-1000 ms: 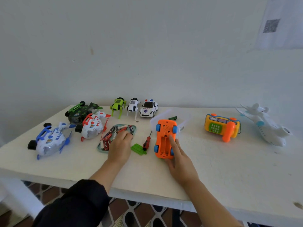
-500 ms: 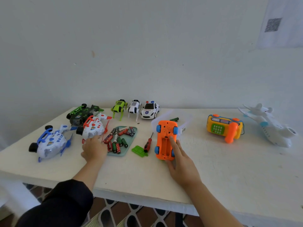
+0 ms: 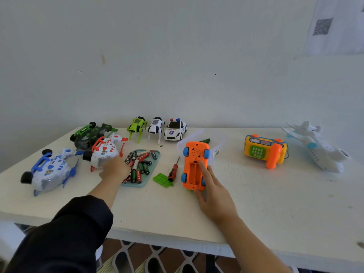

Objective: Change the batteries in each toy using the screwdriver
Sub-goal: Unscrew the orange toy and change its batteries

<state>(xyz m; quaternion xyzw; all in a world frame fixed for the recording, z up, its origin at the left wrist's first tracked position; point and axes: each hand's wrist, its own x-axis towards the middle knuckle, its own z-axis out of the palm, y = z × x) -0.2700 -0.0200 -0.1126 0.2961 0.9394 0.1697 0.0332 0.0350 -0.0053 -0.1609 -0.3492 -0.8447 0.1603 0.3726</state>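
The right hand (image 3: pixel 214 196) is nearest. Its fingers are straight and rest on the orange car (image 3: pixel 194 166), which lies upside down on the white table (image 3: pixel 275 194). The battery slot in the belly of the orange car is open, and one finger points into it. The hand is not gripping anything.

Just left of the orange car lies the screwdriver (image 3: pixel 173 171) with its red and black handle. No hand touches it. A green lid (image 3: pixel 162 179) lies flat beside the handle, a bit more to the left of the orange car.

Farther left of the orange car is the teal tray (image 3: pixel 155 164) full of batteries (image 3: pixel 138 164). The left hand (image 3: pixel 114 169) is at the tray's left edge, between the tray and the red and white toy (image 3: pixel 104 152). It is blurry, so I cannot tell if it is closed or holding something.

Behind the orange car is a clear box (image 3: pixel 216 144) with a green battery (image 3: pixel 204 140) in it. Far left of the orange car are a blue and white toy (image 3: pixel 49 170) and a green and black toy (image 3: pixel 88 133).

Back by the wall, behind and left of the orange car, stand a green robot dog (image 3: pixel 136 127), a white robot dog (image 3: pixel 156 127) and a police car (image 3: pixel 175 130). To the right of the orange car is a toy phone (image 3: pixel 265 149), and past it a white plane (image 3: pixel 319 148).
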